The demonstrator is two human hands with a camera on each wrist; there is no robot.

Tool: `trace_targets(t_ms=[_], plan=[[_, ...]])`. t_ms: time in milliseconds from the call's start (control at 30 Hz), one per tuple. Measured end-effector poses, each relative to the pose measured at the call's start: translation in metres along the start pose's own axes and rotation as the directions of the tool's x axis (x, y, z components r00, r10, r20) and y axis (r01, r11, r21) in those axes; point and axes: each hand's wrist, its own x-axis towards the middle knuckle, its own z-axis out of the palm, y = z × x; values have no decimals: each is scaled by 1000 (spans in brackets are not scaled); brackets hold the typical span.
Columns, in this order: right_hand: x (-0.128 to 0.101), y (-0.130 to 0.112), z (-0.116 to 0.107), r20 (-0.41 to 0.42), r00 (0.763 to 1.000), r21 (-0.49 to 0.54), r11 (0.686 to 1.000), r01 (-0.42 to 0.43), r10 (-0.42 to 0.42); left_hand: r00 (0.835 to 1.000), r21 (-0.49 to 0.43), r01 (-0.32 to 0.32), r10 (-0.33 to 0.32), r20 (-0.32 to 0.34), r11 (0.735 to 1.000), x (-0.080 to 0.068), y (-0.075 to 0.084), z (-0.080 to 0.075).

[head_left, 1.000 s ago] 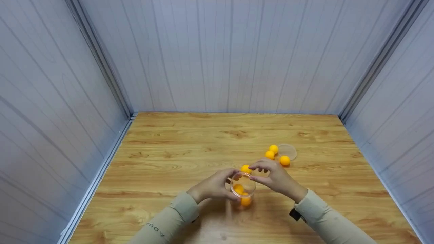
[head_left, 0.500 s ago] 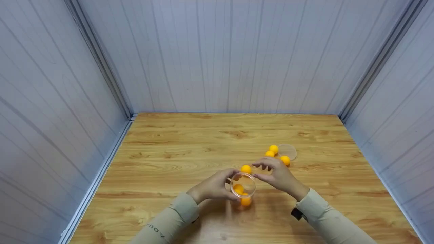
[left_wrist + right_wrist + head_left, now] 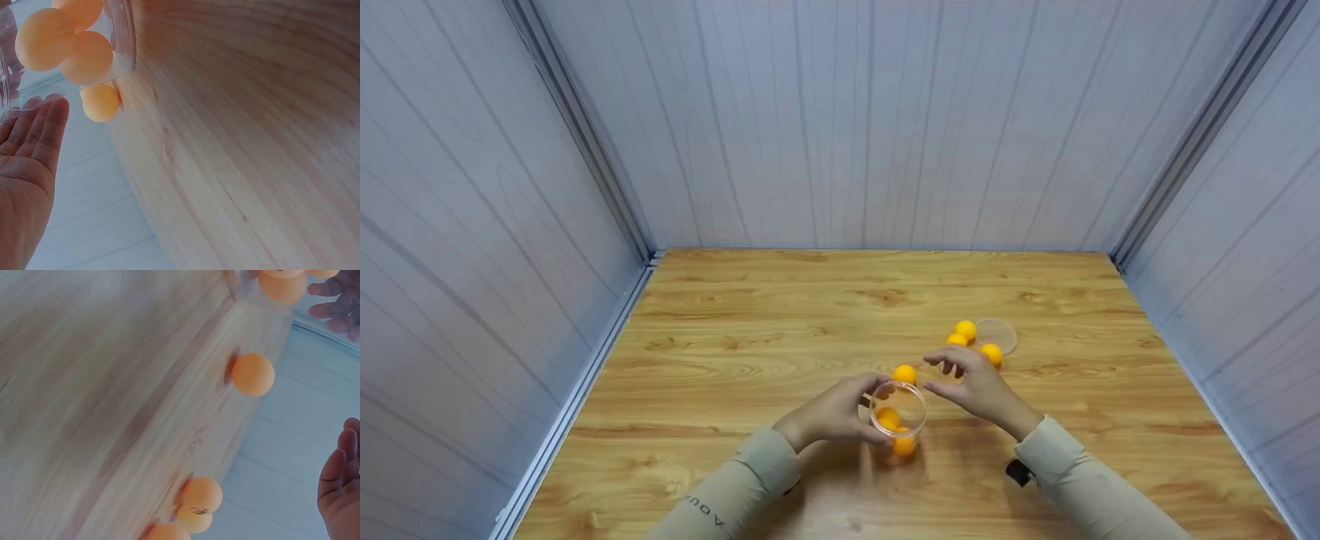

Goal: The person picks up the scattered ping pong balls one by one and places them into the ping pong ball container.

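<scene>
My left hand [image 3: 832,414] curls its fingers and thumb round a clear plastic tub [image 3: 913,432], which stands upright with its round mouth facing up. Orange table tennis balls [image 3: 87,58] lie inside; three show through the wall in the left wrist view. Just beyond the tub, a loose orange ball [image 3: 904,374] rests on the wood. My right hand [image 3: 981,387] hovers at the right of the rim, thumb and fingers apart with nothing between them. In the right wrist view its fingers [image 3: 333,468] are loosely bent, and that same loose ball [image 3: 253,374] lies away from them.
Three more orange balls, one of them [image 3: 965,330] farthest back, sit beyond my right hand. Beside them a thin clear disc [image 3: 999,337] lies flat on the wooden table [image 3: 780,315]. Pale panel walls [image 3: 840,135] rise at the back and both sides.
My right hand has drawn away from the tub's rim, slightly to the right. The left hand, the tub and the balls have stayed in place.
</scene>
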Motion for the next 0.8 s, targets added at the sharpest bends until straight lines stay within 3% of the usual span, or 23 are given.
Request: trace_targets(t_ms=[800], plan=[[8,27,13,130,980,-14,989,-149,150,1000,11,21,-20,-8,1000,-1,0,0]])
